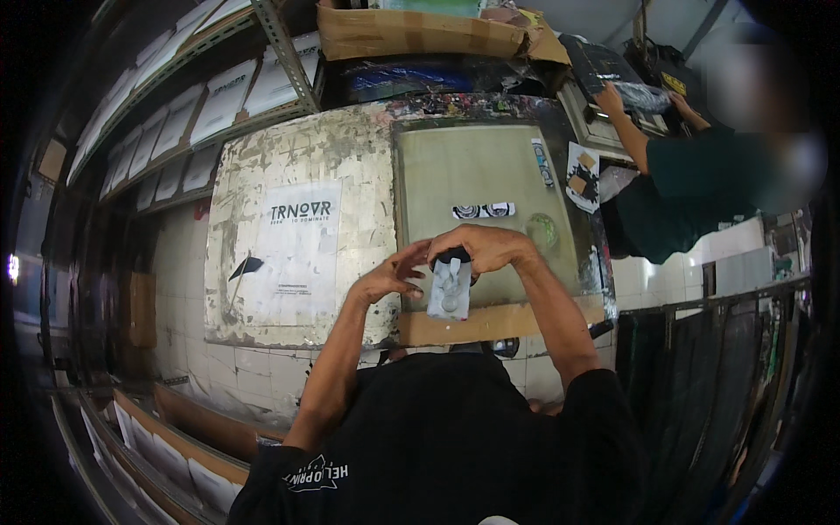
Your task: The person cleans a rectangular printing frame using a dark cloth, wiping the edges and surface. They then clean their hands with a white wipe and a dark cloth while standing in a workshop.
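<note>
Near the front edge of a screen-printing frame point(437, 162) with olive mesh, my right hand point(486, 248) is closed over a pale, translucent rectangular piece with a black top point(450, 297). I cannot make out exactly what kind of thing it is. My left hand point(395, 273) is just left of it, fingers curved and apart, with nothing visible in them. Behind my hands, a strip with black round designs point(483, 211) lies on the mesh. To the left, a printed white sheet point(302, 241) rests on a paint-chipped board point(241, 179). A small dark spatula-like tool point(246, 268) lies beside that sheet.
Shelves with stacked printed sheets point(223, 99) stand at the far left. A cardboard box point(420, 33) sits behind the table. A co-worker in a dark shirt point(717, 175) handles a plastic-wrapped item point(641, 96) at the far right. Dark racks point(691, 376) stand at the near right.
</note>
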A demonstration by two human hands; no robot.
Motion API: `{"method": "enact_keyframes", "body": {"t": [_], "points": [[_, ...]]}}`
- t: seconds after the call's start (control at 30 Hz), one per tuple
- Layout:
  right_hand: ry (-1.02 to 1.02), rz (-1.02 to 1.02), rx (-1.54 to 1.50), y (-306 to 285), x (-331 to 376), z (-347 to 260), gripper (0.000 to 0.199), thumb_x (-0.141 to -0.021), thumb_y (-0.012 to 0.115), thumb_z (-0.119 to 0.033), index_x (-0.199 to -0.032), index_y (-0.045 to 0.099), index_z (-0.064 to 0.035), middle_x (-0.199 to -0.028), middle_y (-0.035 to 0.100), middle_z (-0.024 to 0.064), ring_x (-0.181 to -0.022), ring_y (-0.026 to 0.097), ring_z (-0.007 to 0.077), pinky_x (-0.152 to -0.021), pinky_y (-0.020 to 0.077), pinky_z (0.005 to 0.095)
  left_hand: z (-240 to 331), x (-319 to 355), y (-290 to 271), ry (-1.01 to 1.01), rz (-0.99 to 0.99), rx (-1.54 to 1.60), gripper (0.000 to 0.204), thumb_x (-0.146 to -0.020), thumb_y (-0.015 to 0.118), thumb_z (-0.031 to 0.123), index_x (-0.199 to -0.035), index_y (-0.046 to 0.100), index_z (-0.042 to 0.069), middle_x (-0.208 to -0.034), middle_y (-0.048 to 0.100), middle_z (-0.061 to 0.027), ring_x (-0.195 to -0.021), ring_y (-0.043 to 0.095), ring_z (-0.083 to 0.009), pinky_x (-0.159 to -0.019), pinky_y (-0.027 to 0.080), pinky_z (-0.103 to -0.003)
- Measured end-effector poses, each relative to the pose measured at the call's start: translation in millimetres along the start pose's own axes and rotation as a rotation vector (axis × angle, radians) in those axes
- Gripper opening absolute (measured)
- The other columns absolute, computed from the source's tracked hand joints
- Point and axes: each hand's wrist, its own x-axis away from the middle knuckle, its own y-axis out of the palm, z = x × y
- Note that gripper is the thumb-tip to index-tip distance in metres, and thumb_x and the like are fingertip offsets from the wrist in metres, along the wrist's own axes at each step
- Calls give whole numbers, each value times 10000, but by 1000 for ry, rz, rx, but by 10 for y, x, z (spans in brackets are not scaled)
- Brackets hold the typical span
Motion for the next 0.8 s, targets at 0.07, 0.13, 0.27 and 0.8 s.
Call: {"method": "enact_keyframes", "body": {"t": [0.07, 0.13, 0.27, 0.8], "points": [[-49, 73, -99, 196, -5, 110, 594, -545, 697, 134, -1120, 617, 6, -1021, 655, 69, -966, 601, 168, -860, 491, 308, -150, 12, 30, -225, -79, 159, 986, -587, 774, -93, -1470, 392, 122, -1387, 493, -96, -1178, 549, -218, -851, 554, -362], [21, 205, -32, 318, 31, 155, 555, -589, 682, 133, -1125, 618, 2, -1008, 660, 72, -954, 606, 164, -857, 486, 300, -189, 26, 50, -237, -64, 16, 975, -597, 733, -140, -1474, 386, 111, -1383, 490, -110, -1225, 521, -237, -816, 585, -365], [124, 734, 51, 610, 231, 208, 480, -667, 656, 118, -1128, 618, -9, -955, 662, 58, -908, 609, 146, -843, 481, 285, -226, 2, 82, -93, -89, -102, 997, -549, 860, -47, -1441, 463, 155, -1419, 488, -34, -1247, 478, -210, -982, 460, -383], [158, 1278, 321, 1517, 788, -421, 449, -798, 639, 53, -1240, 574, 9, -1194, 577, 236, -1091, 579, 408, -928, 477, 394, -260, -59, 429, 171, 184, -388, 664, -534, 944, 155, -1106, 631, 38, -1076, 694, -63, -1011, 641, -178, -925, 483, -344]]}}
